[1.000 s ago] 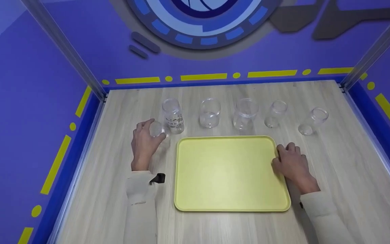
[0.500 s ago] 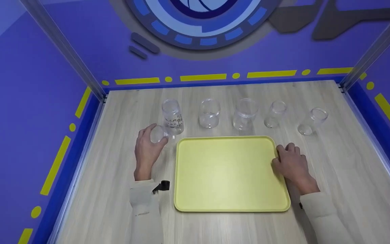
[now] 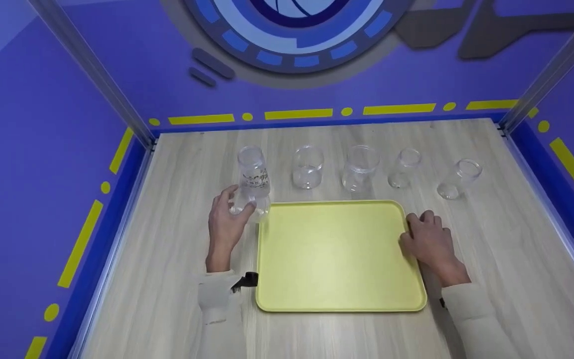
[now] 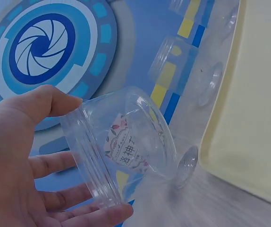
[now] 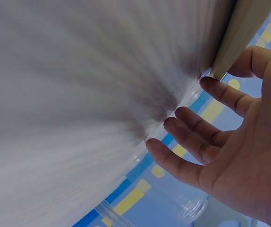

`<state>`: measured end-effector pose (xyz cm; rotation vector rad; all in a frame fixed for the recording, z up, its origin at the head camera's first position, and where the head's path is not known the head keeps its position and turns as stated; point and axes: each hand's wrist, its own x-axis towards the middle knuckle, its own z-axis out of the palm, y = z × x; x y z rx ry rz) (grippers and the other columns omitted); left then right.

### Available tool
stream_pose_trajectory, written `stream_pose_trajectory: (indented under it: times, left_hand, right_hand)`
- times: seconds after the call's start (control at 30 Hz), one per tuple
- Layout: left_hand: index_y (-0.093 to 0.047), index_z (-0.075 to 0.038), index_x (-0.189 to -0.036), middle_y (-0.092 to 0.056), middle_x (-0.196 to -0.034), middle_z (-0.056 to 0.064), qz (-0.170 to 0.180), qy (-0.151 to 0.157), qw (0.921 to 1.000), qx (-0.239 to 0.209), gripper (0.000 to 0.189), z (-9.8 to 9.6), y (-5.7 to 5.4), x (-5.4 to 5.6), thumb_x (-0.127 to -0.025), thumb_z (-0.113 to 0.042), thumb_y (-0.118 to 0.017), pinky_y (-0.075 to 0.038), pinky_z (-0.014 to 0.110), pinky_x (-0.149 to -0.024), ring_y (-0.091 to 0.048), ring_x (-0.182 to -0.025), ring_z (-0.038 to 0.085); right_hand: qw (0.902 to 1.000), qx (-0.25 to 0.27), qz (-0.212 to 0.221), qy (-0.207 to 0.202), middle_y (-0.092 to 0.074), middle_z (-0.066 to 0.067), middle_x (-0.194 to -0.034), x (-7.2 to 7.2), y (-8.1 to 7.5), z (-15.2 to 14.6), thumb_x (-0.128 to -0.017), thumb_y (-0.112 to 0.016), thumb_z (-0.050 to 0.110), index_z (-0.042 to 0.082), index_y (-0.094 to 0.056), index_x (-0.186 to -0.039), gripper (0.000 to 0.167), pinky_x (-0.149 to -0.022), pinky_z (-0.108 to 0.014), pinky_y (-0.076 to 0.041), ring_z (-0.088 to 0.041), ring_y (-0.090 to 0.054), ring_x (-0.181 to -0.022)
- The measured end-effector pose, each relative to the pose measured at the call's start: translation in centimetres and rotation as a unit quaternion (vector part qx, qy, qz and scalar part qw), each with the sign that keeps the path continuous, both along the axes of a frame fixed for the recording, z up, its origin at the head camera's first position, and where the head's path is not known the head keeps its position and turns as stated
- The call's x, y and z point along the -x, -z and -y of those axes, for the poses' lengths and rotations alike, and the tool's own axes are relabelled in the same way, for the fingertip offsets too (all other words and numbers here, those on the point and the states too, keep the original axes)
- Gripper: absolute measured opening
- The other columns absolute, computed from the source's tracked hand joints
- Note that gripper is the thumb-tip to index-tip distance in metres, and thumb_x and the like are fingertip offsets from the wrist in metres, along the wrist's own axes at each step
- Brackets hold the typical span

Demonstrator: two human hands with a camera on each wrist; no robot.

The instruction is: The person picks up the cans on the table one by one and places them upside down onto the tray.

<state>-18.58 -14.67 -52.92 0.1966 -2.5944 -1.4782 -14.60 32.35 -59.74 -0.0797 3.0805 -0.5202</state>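
Progress: looks early; one jar in hand, none set down on the tray yet
L hand (image 3: 227,229): thumb + fingers curl round the threaded neck of a clear plastic jar (image 4: 119,151), pinching it
Held jar: tilted, prob off the tbl; in head view overlaps the tray's far-L corner, in L wrist view looks beside it; can't tell if over the rim
Tray (image 3: 339,259): yellow, flat on the wood tbl (image 3: 162,299), btwn the hands
R hand (image 3: 430,239): at the tray's R edge, fingers spread + slightly bent, tips at the tbl; can't tell if thumb + index pinch the rim
Untouched: 5 clear containers in a row past the tray, L to R: printed bottle (image 3: 254,174), short jar (image 3: 308,169), wide jar (image 3: 361,169), small jar (image 3: 405,168), far-R jar (image 3: 459,178)
Left to do: as judged, held jar not yet put down; other 5 not yet handled
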Motion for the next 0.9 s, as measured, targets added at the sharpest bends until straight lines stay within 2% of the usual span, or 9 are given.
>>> stream_pose_trajectory:
  times: [0.2,0.33,0.67,0.77,0.9]
  left_hand:
    - [-0.055,-0.006,-0.151,-0.056,-0.141,0.022,-0.011,0.007,0.9988,-0.046,0.064,-0.4,-0.3,-0.4,-0.094,-0.029,-0.075,-0.046,0.055,-0.104,-0.057,-0.126,0.041]
    - [-0.055,-0.008,-0.150,-0.056,-0.141,0.022,-0.014,0.008,0.9973,-0.072,0.060,-0.6,-0.4,-0.5,-0.096,-0.027,-0.073,-0.046,0.057,-0.105,-0.058,-0.124,0.038]
    - [-0.056,-0.010,-0.148,-0.061,-0.138,0.016,-0.018,0.009,0.9916,-0.128,0.058,-1.4,-0.7,-0.9,-0.096,-0.029,-0.073,-0.051,0.052,-0.099,-0.061,-0.120,0.035]
    - [-0.057,-0.011,-0.147,-0.061,-0.137,0.015,-0.021,0.006,0.9896,-0.142,0.057,-1.5,-0.7,-0.9,-0.096,-0.029,-0.072,-0.053,0.052,-0.096,-0.062,-0.118,0.034]
    - [-0.056,-0.010,-0.148,-0.061,-0.136,0.016,-0.026,0.016,0.9840,-0.176,0.056,-1.7,-0.9,-0.9,-0.097,-0.028,-0.071,-0.059,0.049,-0.086,-0.064,-0.116,0.033]
  right_hand:
    - [1.0000,0.006,0.004,0.003,-0.047,-0.026,-0.109,0.0,0.1,-0.1,-0.095,-0.058,0.021,-0.001,-0.061,-0.122,0.035,-0.071,-0.066,-0.044,-0.047,-0.047,-0.101]
    - [1.0000,0.001,0.002,-0.002,-0.047,-0.028,-0.111,0.0,-0.2,-0.2,-0.096,-0.059,0.022,-0.001,-0.060,-0.122,0.034,-0.070,-0.068,-0.045,-0.049,-0.048,-0.103]
    - [0.9999,-0.001,0.015,-0.003,-0.048,-0.028,-0.112,0.0,-0.4,-0.3,-0.096,-0.061,0.022,0.000,-0.061,-0.119,0.032,-0.070,-0.067,-0.046,-0.049,-0.050,-0.103]
    - [0.9999,0.002,0.014,-0.004,-0.049,-0.029,-0.113,0.0,-0.5,-0.3,-0.096,-0.060,0.020,-0.001,-0.062,-0.120,0.032,-0.071,-0.068,-0.047,-0.049,-0.050,-0.105]
    - [0.9999,0.007,0.008,-0.004,-0.050,-0.030,-0.115,0.0,-0.6,-0.4,-0.096,-0.058,0.018,-0.002,-0.063,-0.122,0.033,-0.072,-0.068,-0.047,-0.050,-0.050,-0.106]
